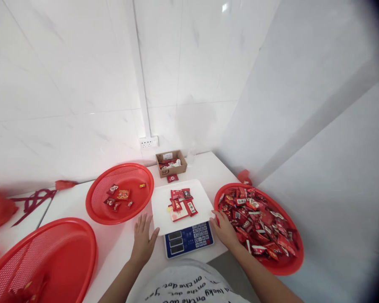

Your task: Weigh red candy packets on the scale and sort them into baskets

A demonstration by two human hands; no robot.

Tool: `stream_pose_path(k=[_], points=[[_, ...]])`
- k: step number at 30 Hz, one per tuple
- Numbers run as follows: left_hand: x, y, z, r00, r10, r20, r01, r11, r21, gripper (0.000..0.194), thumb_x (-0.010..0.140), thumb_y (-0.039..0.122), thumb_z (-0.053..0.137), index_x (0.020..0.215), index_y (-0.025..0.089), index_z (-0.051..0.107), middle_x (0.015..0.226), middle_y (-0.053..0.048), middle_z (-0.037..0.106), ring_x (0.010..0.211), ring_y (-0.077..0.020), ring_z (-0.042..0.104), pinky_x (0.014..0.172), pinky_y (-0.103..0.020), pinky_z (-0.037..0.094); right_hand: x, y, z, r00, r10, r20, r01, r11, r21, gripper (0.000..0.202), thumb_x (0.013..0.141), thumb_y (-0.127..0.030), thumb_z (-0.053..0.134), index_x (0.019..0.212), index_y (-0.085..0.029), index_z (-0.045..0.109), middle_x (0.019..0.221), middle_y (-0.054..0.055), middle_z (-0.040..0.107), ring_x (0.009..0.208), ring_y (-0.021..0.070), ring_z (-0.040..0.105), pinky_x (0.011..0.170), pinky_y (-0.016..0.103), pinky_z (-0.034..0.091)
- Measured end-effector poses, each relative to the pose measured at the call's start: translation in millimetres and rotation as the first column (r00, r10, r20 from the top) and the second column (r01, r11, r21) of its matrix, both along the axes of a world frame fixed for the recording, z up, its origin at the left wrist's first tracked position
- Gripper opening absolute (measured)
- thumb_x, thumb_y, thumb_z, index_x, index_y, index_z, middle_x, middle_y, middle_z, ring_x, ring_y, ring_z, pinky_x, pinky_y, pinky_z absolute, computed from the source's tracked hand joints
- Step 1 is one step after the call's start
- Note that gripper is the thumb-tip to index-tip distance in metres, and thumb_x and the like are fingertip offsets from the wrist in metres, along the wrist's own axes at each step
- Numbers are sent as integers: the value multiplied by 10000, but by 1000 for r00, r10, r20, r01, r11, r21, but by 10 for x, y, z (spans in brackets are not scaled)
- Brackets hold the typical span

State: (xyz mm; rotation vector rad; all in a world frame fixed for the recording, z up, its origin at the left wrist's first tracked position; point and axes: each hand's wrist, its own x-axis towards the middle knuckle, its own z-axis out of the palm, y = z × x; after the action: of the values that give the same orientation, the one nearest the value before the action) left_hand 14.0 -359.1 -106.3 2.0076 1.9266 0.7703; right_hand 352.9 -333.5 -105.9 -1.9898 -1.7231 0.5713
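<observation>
A digital scale (189,240) with a blue keypad panel stands in front of me, its white tray (161,206) on top. Several red-wrapped packets (192,207) and a pale pink and red card (179,213) lie in the middle of the tray. My left hand (143,235) is open beside the tray's left front corner, fingers spread, holding nothing. At the right front corner is my right hand (223,227), fingers apart, between the tray and a red basket (298,256) heaped with red packets (259,223). Red shows between its fingers; whether this is basket or packet is unclear.
Behind the tray stands a small cardboard box (173,170) with packets in it, and one red packet (172,178) lies before it. Left are a red basket (96,206) with several small packets and a larger red basket (88,240). A wall socket (148,142) is above the table.
</observation>
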Motion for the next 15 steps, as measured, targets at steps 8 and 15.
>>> stream_pose_path(k=[8, 15], points=[[74, -22, 37, 1000, -7, 8, 7, 1000, 21, 484, 884, 448, 367, 1294, 196, 423, 1410, -130, 392, 1364, -270, 212, 1070, -528, 241, 7, 4, -9, 1000, 20, 1, -20, 1000, 21, 450, 857, -389, 347, 1203, -168, 533, 1267, 125, 476, 1224, 220, 426, 1027, 351, 339], [161, 26, 92, 999, -45, 0, 45, 999, -3, 477, 885, 433, 375, 1307, 213, 414, 1425, -121, 372, 1359, -273, 226, 1066, -541, 238, 7, 9, 3, 1000, 14, -18, -14, 1000, -1, 439, 864, -382, 341, 1208, -183, 526, 1285, 122, 461, 1223, 224, 428, 1008, 364, 358]])
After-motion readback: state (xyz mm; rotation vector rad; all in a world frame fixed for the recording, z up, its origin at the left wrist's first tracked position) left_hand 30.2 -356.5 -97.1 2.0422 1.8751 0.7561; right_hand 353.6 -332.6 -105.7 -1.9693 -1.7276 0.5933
